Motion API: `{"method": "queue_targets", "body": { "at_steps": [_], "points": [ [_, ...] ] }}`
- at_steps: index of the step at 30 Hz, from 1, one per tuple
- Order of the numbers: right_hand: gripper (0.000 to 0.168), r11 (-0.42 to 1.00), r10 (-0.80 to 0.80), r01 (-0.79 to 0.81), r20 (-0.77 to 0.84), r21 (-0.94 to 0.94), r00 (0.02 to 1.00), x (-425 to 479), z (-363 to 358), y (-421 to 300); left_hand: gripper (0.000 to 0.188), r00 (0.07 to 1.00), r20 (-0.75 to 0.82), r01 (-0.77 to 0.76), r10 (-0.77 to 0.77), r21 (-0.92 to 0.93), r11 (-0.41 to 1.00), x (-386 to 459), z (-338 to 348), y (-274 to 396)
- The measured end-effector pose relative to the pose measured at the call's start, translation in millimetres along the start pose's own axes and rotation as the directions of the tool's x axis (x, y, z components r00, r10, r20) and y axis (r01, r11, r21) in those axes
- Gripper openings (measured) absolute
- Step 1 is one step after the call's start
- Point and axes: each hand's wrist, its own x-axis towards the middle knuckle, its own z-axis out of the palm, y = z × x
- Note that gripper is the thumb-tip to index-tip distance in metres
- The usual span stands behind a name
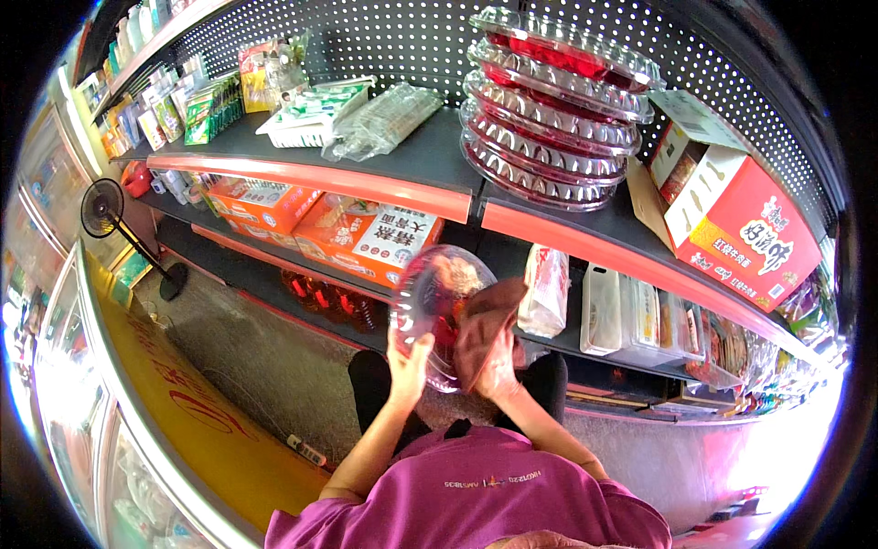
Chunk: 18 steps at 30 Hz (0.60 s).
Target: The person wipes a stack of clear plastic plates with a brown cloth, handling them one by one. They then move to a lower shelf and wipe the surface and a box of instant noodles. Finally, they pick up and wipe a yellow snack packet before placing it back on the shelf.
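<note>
My left hand (409, 364) grips the near left edge of a round clear plastic container (429, 295), which is tilted upright in front of me. Reddish and pale contents or a red base show through it. A brown cloth (485, 329) lies against the container's right side, with my right hand (497, 370) holding it from below; the cloth hides most of those fingers. On the upper shelf, beyond my hands and to the right, stands a stack of similar clear containers (555, 123) with red bases.
An upper shelf (411, 168) carries a plastic-wrapped bundle (384, 120), a white basket (295, 134) of green packets and an opened red carton (748, 226). Below are orange boxes (367, 237) and clear bins (641, 316). A black fan (103, 208) and yellow-sided counter (185, 384) stand left.
</note>
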Motion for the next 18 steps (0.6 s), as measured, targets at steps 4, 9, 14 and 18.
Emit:
{"method": "queue_targets", "body": {
  "at_steps": [4, 9, 14, 18],
  "points": [
    [0.064, 0.826, -0.003, 0.023, -0.036, 0.563, 0.999, -28.5, 27.2, 2.1, 0.048, 0.982, 0.135, -0.164, 0.135, 0.238, 0.957, -16.3, 27.6, 7.7],
    [0.078, 0.856, -0.156, 0.206, -0.143, 0.474, 0.977, 2.3, 1.2, 18.2, 0.047, 0.976, 0.21, -0.09, 0.051, 0.179, 0.98, -25.0, 34.0, 12.6],
    [0.07, 0.999, -0.028, 0.025, -0.071, -0.036, 0.997, 44.7, -24.7, 49.5, 0.059, 0.935, 0.353, -0.04, -0.042, 0.221, 0.974, -34.0, 31.8, 35.0],
    [0.055, 0.987, 0.092, -0.056, -0.239, 0.153, 0.967, 36.2, -23.6, 75.1, 0.052, 0.944, 0.329, -0.068, 0.023, 0.126, 0.99, -31.9, 10.7, 52.5]
  ]
}}
